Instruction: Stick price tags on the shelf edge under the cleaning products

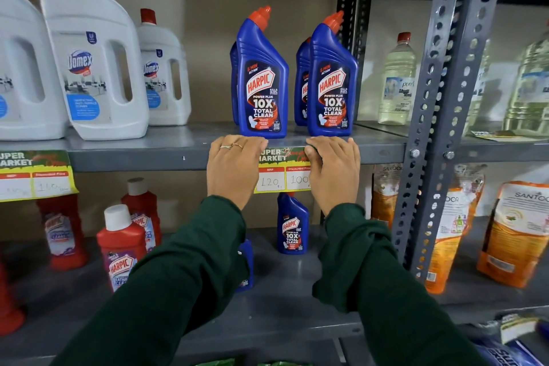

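A yellow and green price tag [282, 171] reading 120 and 100 hangs on the grey shelf edge [133, 157], right below two blue Harpic bottles [263, 80]. My left hand [233, 168] lies flat over the tag's left end, fingers curled onto the shelf top. My right hand [334, 171] covers the tag's right end, its thumb pressing the tag's upper strip against the edge. Both ends of the tag are hidden under my hands. Another price tag [35, 175] is stuck on the same edge at the far left, under white Domex jugs [95, 62].
A perforated grey upright [445, 98] divides the racks at right. Clear liquid bottles [396, 80] stand beyond it, orange Santoor pouches [517, 232] below. Red Harpic bottles [121, 244] and a small blue one [292, 224] occupy the lower shelf.
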